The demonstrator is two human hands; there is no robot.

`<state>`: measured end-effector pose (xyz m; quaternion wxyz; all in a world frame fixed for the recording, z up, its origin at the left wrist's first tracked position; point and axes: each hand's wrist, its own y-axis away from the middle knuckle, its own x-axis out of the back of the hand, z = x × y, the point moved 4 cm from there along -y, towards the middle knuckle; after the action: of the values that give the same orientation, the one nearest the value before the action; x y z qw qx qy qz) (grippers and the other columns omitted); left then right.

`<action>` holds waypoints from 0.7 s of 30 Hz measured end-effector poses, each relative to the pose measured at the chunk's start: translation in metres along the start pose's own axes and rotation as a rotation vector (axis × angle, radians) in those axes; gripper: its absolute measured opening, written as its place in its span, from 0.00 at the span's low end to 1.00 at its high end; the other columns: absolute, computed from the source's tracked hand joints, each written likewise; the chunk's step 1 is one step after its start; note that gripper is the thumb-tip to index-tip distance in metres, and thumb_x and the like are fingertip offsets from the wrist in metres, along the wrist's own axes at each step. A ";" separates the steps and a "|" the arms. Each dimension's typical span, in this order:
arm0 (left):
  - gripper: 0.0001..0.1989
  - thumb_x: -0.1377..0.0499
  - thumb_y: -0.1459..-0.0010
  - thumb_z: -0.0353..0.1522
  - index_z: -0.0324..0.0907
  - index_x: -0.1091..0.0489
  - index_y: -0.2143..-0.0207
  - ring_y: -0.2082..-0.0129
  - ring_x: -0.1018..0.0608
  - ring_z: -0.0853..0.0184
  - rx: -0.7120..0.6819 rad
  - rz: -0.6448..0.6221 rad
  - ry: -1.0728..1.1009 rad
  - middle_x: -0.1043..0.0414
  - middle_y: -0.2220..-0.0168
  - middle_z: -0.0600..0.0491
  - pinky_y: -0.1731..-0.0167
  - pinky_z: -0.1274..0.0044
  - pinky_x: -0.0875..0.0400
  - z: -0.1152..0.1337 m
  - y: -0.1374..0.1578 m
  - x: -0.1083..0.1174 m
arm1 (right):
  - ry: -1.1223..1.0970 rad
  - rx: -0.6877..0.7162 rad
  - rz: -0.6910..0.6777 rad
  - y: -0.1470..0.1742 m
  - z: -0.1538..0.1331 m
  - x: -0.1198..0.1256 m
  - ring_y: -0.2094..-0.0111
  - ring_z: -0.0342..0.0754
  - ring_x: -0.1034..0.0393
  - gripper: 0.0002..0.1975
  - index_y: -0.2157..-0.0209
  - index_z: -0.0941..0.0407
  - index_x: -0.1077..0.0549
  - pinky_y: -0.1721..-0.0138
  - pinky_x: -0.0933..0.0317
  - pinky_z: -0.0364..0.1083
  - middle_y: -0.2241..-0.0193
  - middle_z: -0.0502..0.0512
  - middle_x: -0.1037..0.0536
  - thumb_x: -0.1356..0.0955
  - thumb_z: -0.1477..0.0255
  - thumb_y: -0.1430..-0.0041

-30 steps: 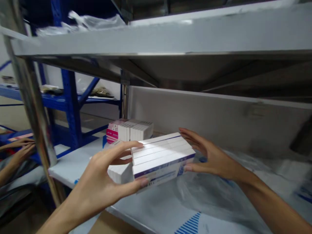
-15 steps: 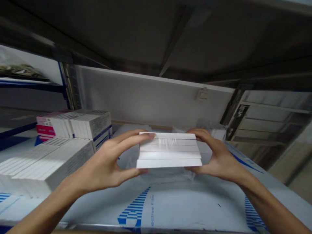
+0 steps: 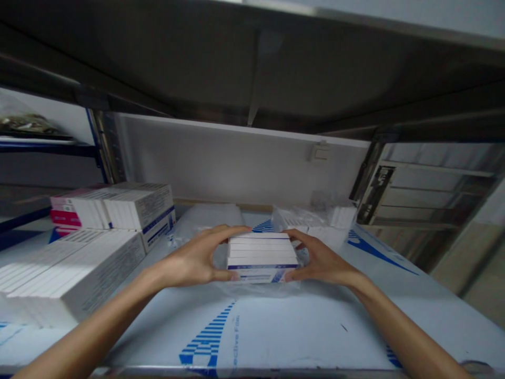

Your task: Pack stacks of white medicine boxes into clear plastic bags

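Note:
Between my two hands is a short stack of flat white boxes (image 3: 262,250) with a blue band and print on the side facing me. My left hand (image 3: 201,258) grips its left end, fingers over the far side and thumb on the near face. On the right end, my right hand (image 3: 315,259) holds it the same way. Clear plastic wrap (image 3: 252,289) shows around and under the stack. Whether the stack rests on the shelf or hangs just above it, I cannot tell.
Rows of white boxes (image 3: 74,263) stand at the left, with more boxes (image 3: 138,202) and pink ones (image 3: 65,217) behind. Plastic-wrapped white boxes (image 3: 307,218) sit at the back right. The shelf (image 3: 292,331) bears blue-printed film; an upper shelf (image 3: 177,58) hangs overhead.
Both hands have carried the box stack lower and farther back, toward the shelf. Its front printed face now shows. The wrapped boxes behind it are more visible.

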<state>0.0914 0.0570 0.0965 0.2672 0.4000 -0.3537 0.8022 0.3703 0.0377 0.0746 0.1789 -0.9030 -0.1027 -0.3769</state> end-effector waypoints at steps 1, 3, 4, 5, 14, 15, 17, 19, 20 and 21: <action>0.41 0.31 0.46 0.44 0.50 0.41 0.33 0.38 0.29 0.53 -0.003 -0.020 -0.001 0.35 0.34 0.43 0.40 0.59 0.33 -0.005 0.000 -0.004 | 0.022 -0.005 -0.012 0.000 0.002 -0.002 0.46 0.59 0.30 0.46 0.40 0.50 0.31 0.45 0.33 0.59 0.41 0.61 0.29 0.18 0.59 0.62; 0.41 0.32 0.45 0.45 0.49 0.42 0.32 0.38 0.29 0.53 0.012 -0.054 -0.016 0.35 0.34 0.42 0.40 0.58 0.33 -0.013 0.004 -0.006 | 0.059 -0.031 -0.055 0.000 0.007 -0.004 0.54 0.55 0.26 0.47 0.37 0.48 0.34 0.53 0.28 0.56 0.43 0.61 0.27 0.19 0.62 0.61; 0.41 0.33 0.44 0.46 0.49 0.42 0.32 0.38 0.28 0.53 0.028 -0.062 -0.030 0.35 0.35 0.41 0.40 0.59 0.33 -0.017 0.007 -0.005 | 0.060 -0.058 -0.071 0.001 0.009 -0.003 0.59 0.53 0.24 0.48 0.36 0.47 0.35 0.58 0.27 0.54 0.46 0.60 0.24 0.20 0.63 0.59; 0.41 0.34 0.44 0.47 0.48 0.42 0.32 0.39 0.28 0.53 0.050 -0.068 -0.045 0.34 0.35 0.41 0.41 0.60 0.32 -0.021 0.011 -0.001 | 0.042 -0.090 -0.075 0.002 0.012 -0.001 0.63 0.51 0.24 0.47 0.35 0.47 0.37 0.61 0.27 0.53 0.50 0.58 0.22 0.21 0.65 0.57; 0.08 0.37 0.41 0.33 0.47 0.22 0.58 0.46 0.22 0.59 -0.126 -0.095 -0.060 0.24 0.46 0.48 0.46 0.68 0.28 -0.029 0.024 0.023 | -0.291 -0.100 0.145 -0.009 0.000 0.024 0.68 0.48 0.24 0.20 0.58 0.55 0.23 0.63 0.29 0.49 0.71 0.50 0.20 0.23 0.65 0.53; 0.06 0.39 0.39 0.32 0.46 0.22 0.61 0.46 0.22 0.60 -0.141 -0.087 -0.050 0.24 0.46 0.48 0.46 0.69 0.28 -0.028 0.022 0.021 | -0.305 -0.093 0.185 -0.014 -0.006 0.026 0.69 0.47 0.25 0.18 0.60 0.55 0.22 0.64 0.30 0.48 0.73 0.50 0.20 0.23 0.65 0.54; 0.07 0.42 0.36 0.32 0.44 0.23 0.63 0.49 0.21 0.61 -0.137 -0.079 -0.032 0.23 0.49 0.47 0.48 0.69 0.27 -0.027 0.020 0.017 | -0.327 -0.093 0.285 -0.021 -0.019 0.029 0.72 0.46 0.27 0.15 0.65 0.56 0.22 0.68 0.32 0.46 0.75 0.49 0.22 0.23 0.65 0.55; 0.09 0.44 0.34 0.34 0.43 0.24 0.62 0.53 0.21 0.63 -0.097 -0.042 -0.009 0.21 0.55 0.48 0.51 0.70 0.27 -0.027 0.017 0.018 | -0.359 -0.078 0.393 -0.027 -0.032 0.032 0.73 0.45 0.28 0.14 0.68 0.56 0.22 0.70 0.33 0.45 0.75 0.50 0.22 0.23 0.66 0.57; 0.09 0.44 0.34 0.36 0.43 0.25 0.62 0.55 0.21 0.63 -0.065 -0.005 0.022 0.21 0.57 0.49 0.52 0.70 0.27 -0.027 0.016 0.019 | -0.377 -0.057 0.436 -0.029 -0.038 0.033 0.72 0.45 0.28 0.13 0.68 0.56 0.22 0.70 0.34 0.45 0.74 0.50 0.21 0.23 0.67 0.58; 0.10 0.44 0.34 0.37 0.43 0.26 0.63 0.57 0.21 0.63 -0.029 0.046 0.074 0.21 0.59 0.49 0.53 0.70 0.27 -0.028 0.015 0.023 | -0.394 -0.029 0.470 -0.031 -0.044 0.034 0.71 0.46 0.27 0.12 0.69 0.55 0.22 0.69 0.34 0.45 0.74 0.51 0.21 0.23 0.68 0.58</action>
<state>0.0558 0.0728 0.0979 0.2673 0.3578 -0.3644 0.8172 0.3560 0.0505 0.1354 0.2249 -0.9602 0.0816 -0.1440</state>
